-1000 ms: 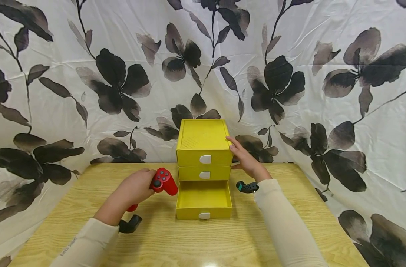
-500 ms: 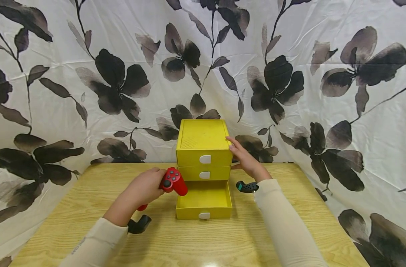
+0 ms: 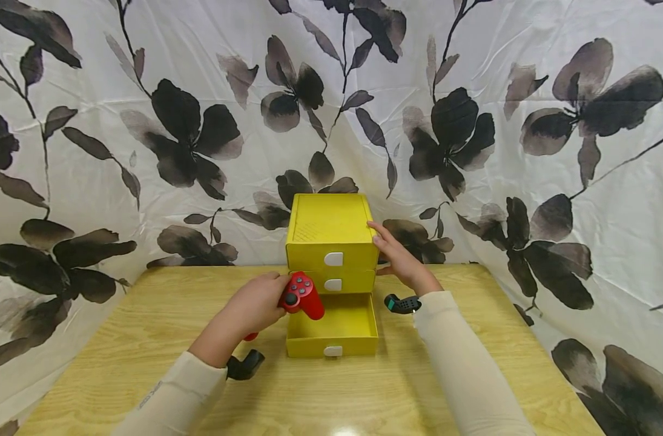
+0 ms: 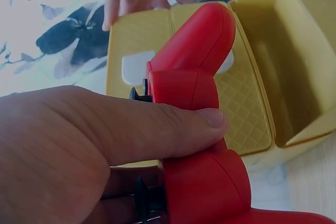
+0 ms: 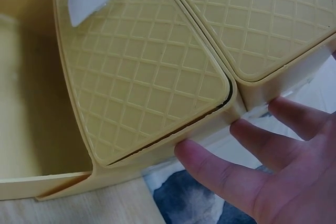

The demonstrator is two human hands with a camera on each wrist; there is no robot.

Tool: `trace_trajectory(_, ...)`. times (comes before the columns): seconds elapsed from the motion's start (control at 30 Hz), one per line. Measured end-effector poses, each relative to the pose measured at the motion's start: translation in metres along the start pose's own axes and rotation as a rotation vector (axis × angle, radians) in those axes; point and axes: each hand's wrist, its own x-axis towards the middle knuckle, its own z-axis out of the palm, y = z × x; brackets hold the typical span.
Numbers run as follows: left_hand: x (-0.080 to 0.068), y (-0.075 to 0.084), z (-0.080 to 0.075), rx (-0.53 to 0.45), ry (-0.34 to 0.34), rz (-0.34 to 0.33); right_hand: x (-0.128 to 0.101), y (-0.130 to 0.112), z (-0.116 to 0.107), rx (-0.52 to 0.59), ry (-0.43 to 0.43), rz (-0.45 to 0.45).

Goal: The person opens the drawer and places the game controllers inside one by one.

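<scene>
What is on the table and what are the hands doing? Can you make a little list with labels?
left hand: grips the red gamepad over the left front corner of the open drawer
right hand: straight fingers press the right side of the yellow box
box: three drawers, white tabs
bottom drawer: pulled out, looks empty
upper two drawers: pushed in
table: light wood
backdrop: white cloth with dark flowers

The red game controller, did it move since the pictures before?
Yes. The left hand carried the red controller to the right, so it now hangs over the open bottom drawer. The right hand stayed pressed against the side of the yellow drawer box, and the drawer stayed open.
</scene>
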Motion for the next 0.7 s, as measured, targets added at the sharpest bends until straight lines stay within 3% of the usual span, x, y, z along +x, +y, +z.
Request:
trace_trajectory(0.37, 0.009, 0.017, 0.009, 0.005, 0.041, 0.053, -0.020, -0.025, 0.007, 0.004, -0.017, 0.001)
trace_trajectory(0.7, 0.017, 0.028, 0.019, 0.009, 0.089, 0.088, -0.007, -0.010, 0.001, 0.005, -0.005, 0.014)
